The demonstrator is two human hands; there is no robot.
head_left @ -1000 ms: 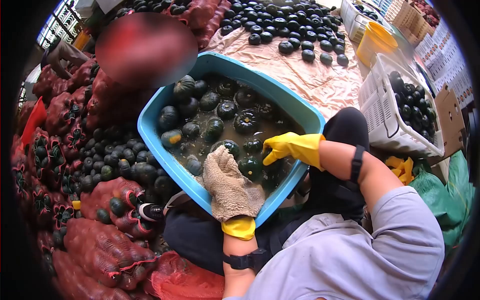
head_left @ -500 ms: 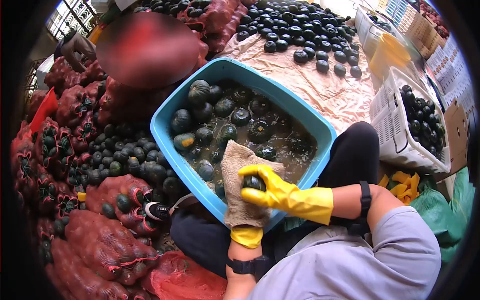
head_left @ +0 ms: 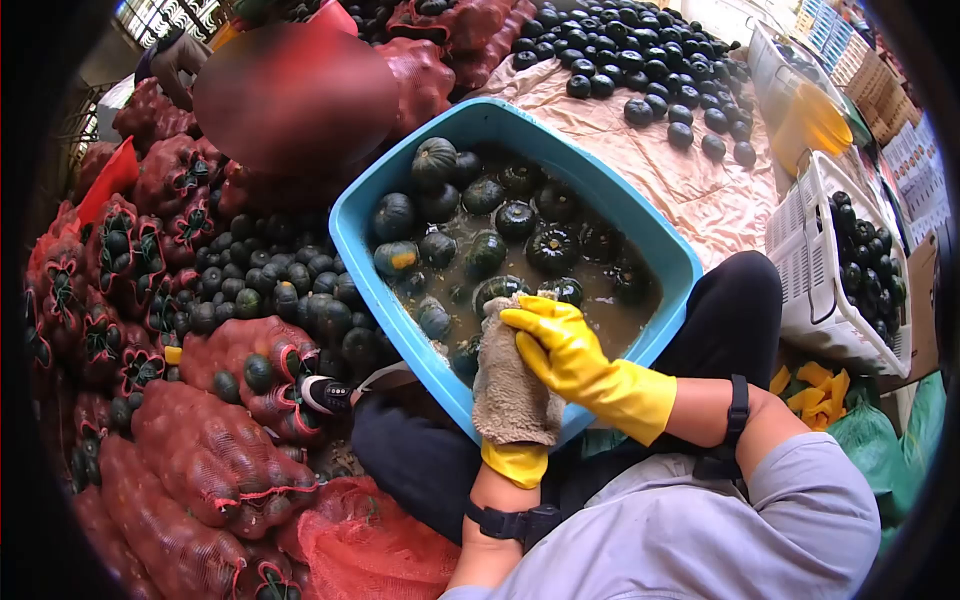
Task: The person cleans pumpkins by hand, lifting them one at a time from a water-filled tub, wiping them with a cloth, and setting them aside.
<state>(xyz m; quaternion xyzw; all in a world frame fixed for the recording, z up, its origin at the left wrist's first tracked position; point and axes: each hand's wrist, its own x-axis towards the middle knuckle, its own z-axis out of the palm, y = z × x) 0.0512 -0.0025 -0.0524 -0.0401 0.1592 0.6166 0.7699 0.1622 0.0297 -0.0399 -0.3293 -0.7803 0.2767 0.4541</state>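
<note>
My left hand (head_left: 515,463) is inside a brown terry cloth mitt (head_left: 515,395); only the yellow glove's cuff shows, and its fingers are hidden. My right hand (head_left: 578,358), in a yellow rubber glove, curls its fingers over the mitt's upper end. Whatever lies between the two hands is out of sight. Both are above the near rim of a blue tub (head_left: 400,325). Murky water (head_left: 600,325) fills the tub, with several dark green pumpkins (head_left: 553,248) in it. One pumpkin (head_left: 396,258) bears an orange patch.
Red mesh sacks (head_left: 215,435) and loose pumpkins (head_left: 275,280) crowd the left side. More pumpkins (head_left: 640,70) lie on a pale sheet (head_left: 690,190) at the back. A white crate (head_left: 812,260) of pumpkins stands at right, near a green bag (head_left: 865,435). Another person's arm (head_left: 180,65) shows at upper left.
The pumpkin seen in my right hand against the mitt is now hidden. My right hand has turned over and its fingers lie on the mitt. The whole view has shifted slightly.
</note>
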